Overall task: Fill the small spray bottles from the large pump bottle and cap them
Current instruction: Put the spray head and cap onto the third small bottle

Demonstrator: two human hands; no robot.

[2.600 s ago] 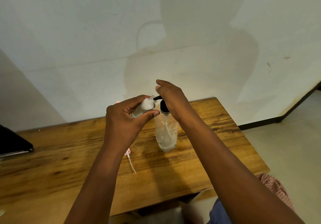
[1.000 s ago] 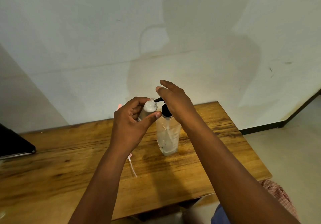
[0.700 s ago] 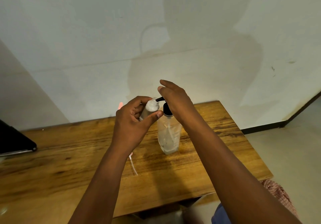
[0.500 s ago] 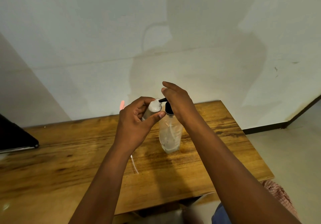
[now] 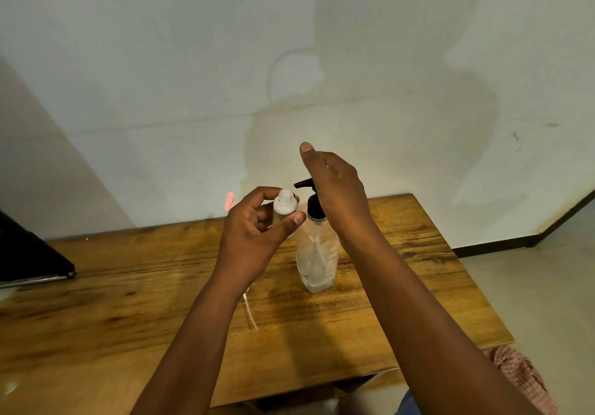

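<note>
Left hand (image 5: 254, 237) grips small spray bottle (image 5: 284, 206), uncapped neck just beside pump nozzle (image 5: 302, 183) to catch liquid. Right hand (image 5: 335, 189) released over pump bottle (image 5: 317, 253), near table (image 5: 128, 302) far edge.

I note a glossy, grained wood table (image 5: 402, 302); clear smooth plastic pump bottle (image 5: 317, 260) with black plastic pump head (image 5: 314, 204); frosted plastic small bottle (image 5: 285, 207); matt painted wall (image 5: 193, 76).
</note>
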